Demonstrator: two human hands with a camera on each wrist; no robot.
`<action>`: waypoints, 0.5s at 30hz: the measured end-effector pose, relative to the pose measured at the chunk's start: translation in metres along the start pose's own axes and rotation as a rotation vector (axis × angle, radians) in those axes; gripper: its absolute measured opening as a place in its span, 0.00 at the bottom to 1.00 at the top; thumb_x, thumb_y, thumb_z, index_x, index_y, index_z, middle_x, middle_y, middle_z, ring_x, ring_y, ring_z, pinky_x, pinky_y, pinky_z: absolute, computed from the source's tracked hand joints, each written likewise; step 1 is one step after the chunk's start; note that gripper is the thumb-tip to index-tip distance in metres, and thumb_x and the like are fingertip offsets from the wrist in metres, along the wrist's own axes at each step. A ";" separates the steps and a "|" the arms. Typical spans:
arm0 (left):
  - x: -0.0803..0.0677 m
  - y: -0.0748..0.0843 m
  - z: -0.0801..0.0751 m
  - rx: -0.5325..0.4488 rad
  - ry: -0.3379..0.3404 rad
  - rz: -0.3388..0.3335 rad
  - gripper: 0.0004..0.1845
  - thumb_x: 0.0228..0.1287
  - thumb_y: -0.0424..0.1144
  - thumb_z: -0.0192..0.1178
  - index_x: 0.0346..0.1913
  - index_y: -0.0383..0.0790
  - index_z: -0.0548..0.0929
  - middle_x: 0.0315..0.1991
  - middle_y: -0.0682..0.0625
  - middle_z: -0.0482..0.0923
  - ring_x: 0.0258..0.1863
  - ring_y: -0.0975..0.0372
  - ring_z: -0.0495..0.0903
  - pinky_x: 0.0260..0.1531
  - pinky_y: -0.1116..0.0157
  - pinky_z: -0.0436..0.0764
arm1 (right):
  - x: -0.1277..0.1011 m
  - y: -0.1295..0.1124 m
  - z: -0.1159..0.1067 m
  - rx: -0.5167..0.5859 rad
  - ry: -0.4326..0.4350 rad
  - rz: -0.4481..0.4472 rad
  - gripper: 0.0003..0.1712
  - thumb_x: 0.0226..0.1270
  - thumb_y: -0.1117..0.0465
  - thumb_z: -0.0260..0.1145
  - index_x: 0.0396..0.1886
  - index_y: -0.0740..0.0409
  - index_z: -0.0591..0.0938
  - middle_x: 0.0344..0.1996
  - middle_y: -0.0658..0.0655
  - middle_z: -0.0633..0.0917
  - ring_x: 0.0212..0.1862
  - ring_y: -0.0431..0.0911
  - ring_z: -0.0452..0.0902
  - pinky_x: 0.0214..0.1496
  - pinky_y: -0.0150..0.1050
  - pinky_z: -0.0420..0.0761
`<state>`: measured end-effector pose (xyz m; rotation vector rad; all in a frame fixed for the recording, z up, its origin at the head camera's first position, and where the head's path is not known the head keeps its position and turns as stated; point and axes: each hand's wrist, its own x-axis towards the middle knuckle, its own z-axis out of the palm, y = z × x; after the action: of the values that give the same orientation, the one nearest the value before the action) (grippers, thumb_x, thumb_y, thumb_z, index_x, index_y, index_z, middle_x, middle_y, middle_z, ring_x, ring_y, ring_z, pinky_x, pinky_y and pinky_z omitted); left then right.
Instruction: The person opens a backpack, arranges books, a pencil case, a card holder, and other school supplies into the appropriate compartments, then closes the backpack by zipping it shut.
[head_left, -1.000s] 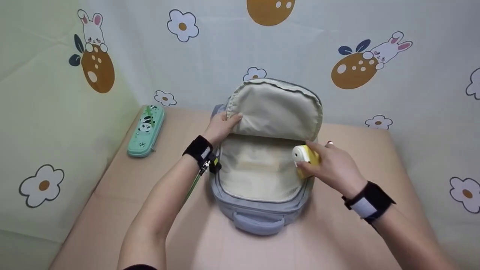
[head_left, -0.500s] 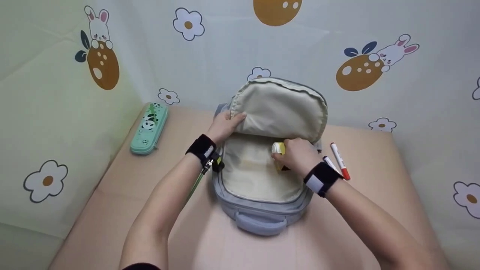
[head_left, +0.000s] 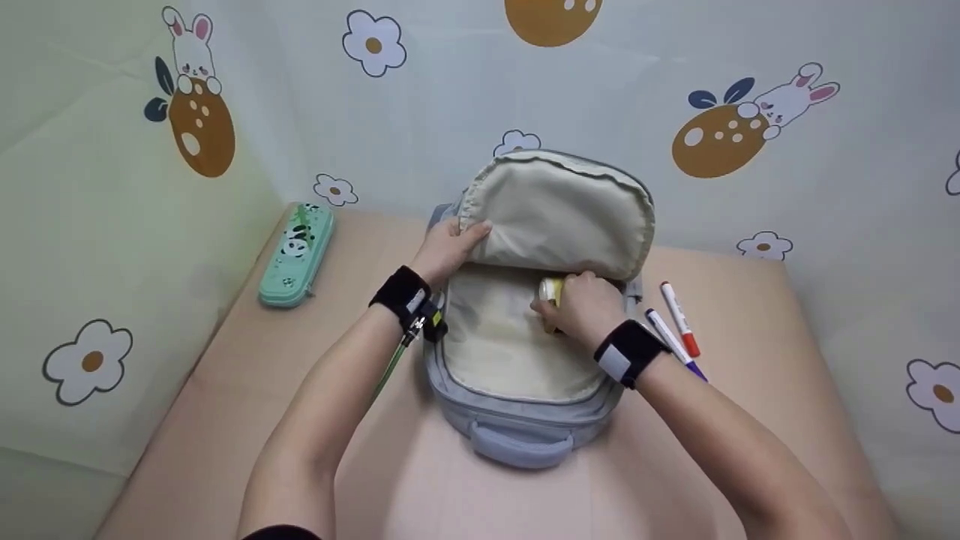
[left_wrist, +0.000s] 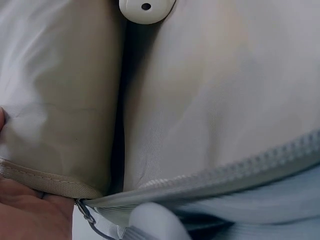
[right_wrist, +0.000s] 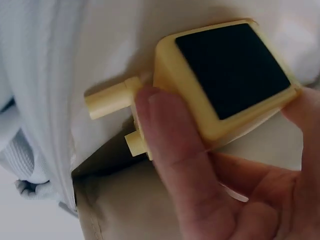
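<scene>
Leftmost, at the middle left of the head view, a green pencil case [head_left: 295, 257] lay on the table [head_left: 225, 420], well apart from the work. Toward the centre, the left hand [head_left: 448, 251] pinched the left edge of the flap [head_left: 559, 214] of the grey backpack [head_left: 517, 420] and held it raised, thumb on the pale lining and fingers behind it; in the left wrist view only the heel of that hand [left_wrist: 30, 215] showed at the lower left, beside the zip [left_wrist: 240, 167]. Just right of centre, the right hand [head_left: 583, 307] was curled round a small yellow gadget [head_left: 551, 291], which sat inside the bag, right under the lifted flap. From the right wrist view the gadget [right_wrist: 227, 77] showed a dark square face and short stubs on its side, pinched between thumb and fingers [right_wrist: 170, 145] against the lining. The step in hand looked like stowing the gadget deep in the main compartment; the next move would seem to call for letting it go against the lining and drawing the hand out without snagging the flap. Farther right, two markers [head_left: 679, 322] lay on the table just beside the bag.
</scene>
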<state>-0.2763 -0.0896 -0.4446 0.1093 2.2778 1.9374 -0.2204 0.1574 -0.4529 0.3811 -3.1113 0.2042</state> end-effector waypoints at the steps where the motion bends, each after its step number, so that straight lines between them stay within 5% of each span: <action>1: 0.000 0.000 0.000 0.003 -0.002 0.001 0.18 0.75 0.53 0.60 0.38 0.40 0.81 0.18 0.58 0.65 0.17 0.66 0.62 0.19 0.69 0.63 | -0.002 0.000 -0.002 -0.011 -0.029 0.004 0.43 0.64 0.28 0.63 0.34 0.69 0.84 0.34 0.70 0.82 0.32 0.61 0.82 0.34 0.57 0.81; 4: 0.000 0.000 -0.001 0.017 -0.006 0.006 0.18 0.75 0.53 0.60 0.36 0.41 0.80 0.18 0.58 0.64 0.17 0.66 0.62 0.19 0.68 0.63 | -0.007 0.002 -0.008 -0.032 -0.113 0.008 0.53 0.58 0.24 0.64 0.48 0.75 0.78 0.41 0.70 0.78 0.35 0.61 0.80 0.37 0.56 0.81; 7: -0.001 0.000 -0.001 0.023 -0.008 0.009 0.18 0.75 0.53 0.59 0.35 0.41 0.79 0.17 0.58 0.63 0.16 0.66 0.61 0.19 0.68 0.62 | -0.011 0.004 -0.013 -0.037 -0.139 -0.012 0.52 0.55 0.26 0.69 0.52 0.73 0.77 0.43 0.67 0.77 0.35 0.60 0.79 0.37 0.57 0.81; 15: -0.003 0.002 -0.002 0.000 -0.008 -0.004 0.18 0.74 0.53 0.60 0.35 0.41 0.80 0.18 0.58 0.65 0.17 0.66 0.63 0.20 0.69 0.64 | -0.017 0.013 -0.010 -0.071 0.077 -0.125 0.29 0.58 0.39 0.76 0.27 0.63 0.82 0.26 0.61 0.79 0.23 0.57 0.75 0.25 0.56 0.77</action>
<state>-0.2739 -0.0915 -0.4421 0.1123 2.2717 1.9317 -0.2071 0.1752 -0.4445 0.5508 -2.9967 0.1046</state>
